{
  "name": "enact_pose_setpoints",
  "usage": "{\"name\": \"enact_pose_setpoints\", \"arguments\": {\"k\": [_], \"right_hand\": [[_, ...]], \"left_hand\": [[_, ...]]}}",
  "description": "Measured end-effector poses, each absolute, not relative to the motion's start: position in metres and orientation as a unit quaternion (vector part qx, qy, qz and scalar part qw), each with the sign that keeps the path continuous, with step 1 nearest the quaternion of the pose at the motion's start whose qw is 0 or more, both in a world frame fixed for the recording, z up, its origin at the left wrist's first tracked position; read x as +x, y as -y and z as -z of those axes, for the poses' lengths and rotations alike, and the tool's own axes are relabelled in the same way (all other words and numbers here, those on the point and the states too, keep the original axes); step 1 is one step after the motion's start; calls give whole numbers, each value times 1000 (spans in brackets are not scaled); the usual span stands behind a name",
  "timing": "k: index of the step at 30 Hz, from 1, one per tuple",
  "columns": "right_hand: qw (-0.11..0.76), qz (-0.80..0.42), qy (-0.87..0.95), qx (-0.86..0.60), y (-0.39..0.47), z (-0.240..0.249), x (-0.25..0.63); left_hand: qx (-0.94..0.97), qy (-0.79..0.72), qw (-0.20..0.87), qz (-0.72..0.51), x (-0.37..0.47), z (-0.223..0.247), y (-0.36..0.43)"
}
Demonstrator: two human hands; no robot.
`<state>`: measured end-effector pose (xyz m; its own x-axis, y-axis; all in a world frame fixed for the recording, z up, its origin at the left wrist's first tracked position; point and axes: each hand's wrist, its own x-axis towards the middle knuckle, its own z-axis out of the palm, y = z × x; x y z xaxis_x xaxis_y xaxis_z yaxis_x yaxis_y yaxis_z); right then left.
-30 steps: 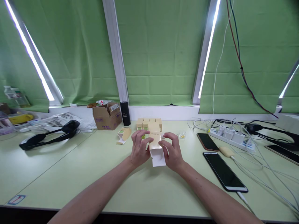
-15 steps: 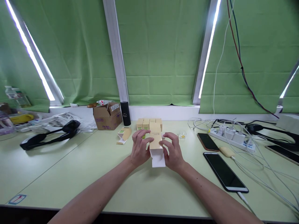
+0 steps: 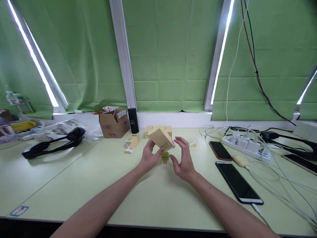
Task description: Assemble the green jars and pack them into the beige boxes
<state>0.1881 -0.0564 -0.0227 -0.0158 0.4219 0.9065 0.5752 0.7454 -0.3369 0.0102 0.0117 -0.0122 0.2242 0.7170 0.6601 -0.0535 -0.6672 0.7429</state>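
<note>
A small beige carton point(image 3: 159, 136) is tilted above the table, and my left hand point(image 3: 149, 156) is closed on its left side. Beneath the carton stands a small clear jar with a green lid point(image 3: 165, 157), resting on the table between my hands. My right hand point(image 3: 183, 161) is open just right of the jar, its fingers and thumb apart, holding nothing. Behind the carton, several similar beige boxes point(image 3: 168, 130) stand in a group, partly hidden. To the left lies an opened carton point(image 3: 132, 143). A small clear piece point(image 3: 193, 143) sits to the right.
At the back left are a cardboard box point(image 3: 114, 125), a black cylinder point(image 3: 133, 121) and a black strap-like device point(image 3: 53, 142). On the right lie two phones point(image 3: 239, 181) point(image 3: 220, 150), a power strip point(image 3: 247, 145) and loose white cables.
The carton has gone from level, held in both hands, to tilted in my left hand. My right hand has let go and opened. The green-lidded jar now shows on the table beneath.
</note>
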Motion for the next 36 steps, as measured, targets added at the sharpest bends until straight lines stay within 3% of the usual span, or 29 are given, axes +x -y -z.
{"name": "enact_pose_setpoints", "arguments": {"k": [6, 14, 25, 36], "right_hand": [[591, 52, 723, -354, 56, 23, 189], [563, -4, 736, -375, 56, 26, 191], [601, -187, 697, -344, 56, 25, 190], [637, -273, 633, -345, 47, 30, 196]], "left_hand": [[651, -208, 467, -560, 11, 2, -16], [601, -241, 526, -551, 12, -1, -13], [631, -307, 458, -546, 14, 0, -11], [735, -208, 392, -514, 4, 1, -8]]}}
